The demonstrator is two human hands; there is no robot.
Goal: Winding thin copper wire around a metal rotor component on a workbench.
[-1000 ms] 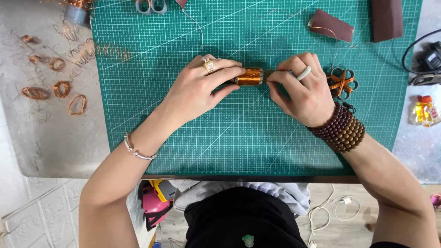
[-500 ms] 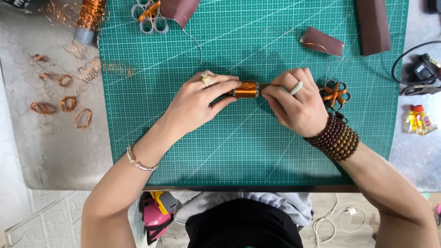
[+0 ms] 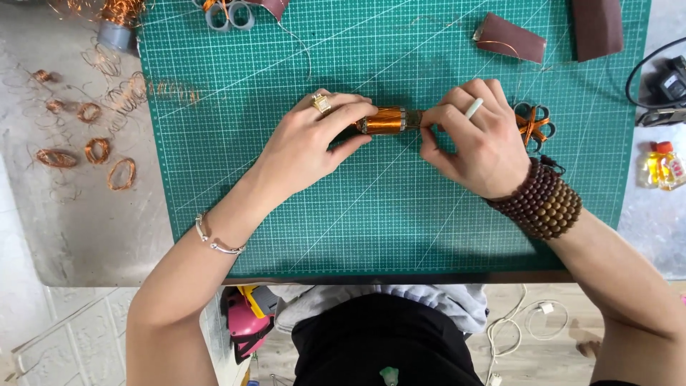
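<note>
A small cylinder wound with copper wire [image 3: 382,120] lies level just above the green cutting mat [image 3: 386,221], held between both hands. My left hand [image 3: 314,143], with a gold ring, grips its left end with thumb and fingers. My right hand [image 3: 471,139], wearing a white ring and a brown bead bracelet, pinches its right end. Fingers hide both ends of the cylinder.
Loose copper wire rings [image 3: 96,151] lie on the grey table at left, and a copper wire spool [image 3: 118,21] stands at top left. Scissors [image 3: 229,13] and brown pieces [image 3: 511,37] rest on the mat's far edge. A small orange-handled tool [image 3: 532,123] lies behind my right hand. A yellow bottle [image 3: 661,164] is at right.
Both hands have stayed on the copper coil. The view has shifted slightly, and my right fingers have closed tighter on the coil's right end.
</note>
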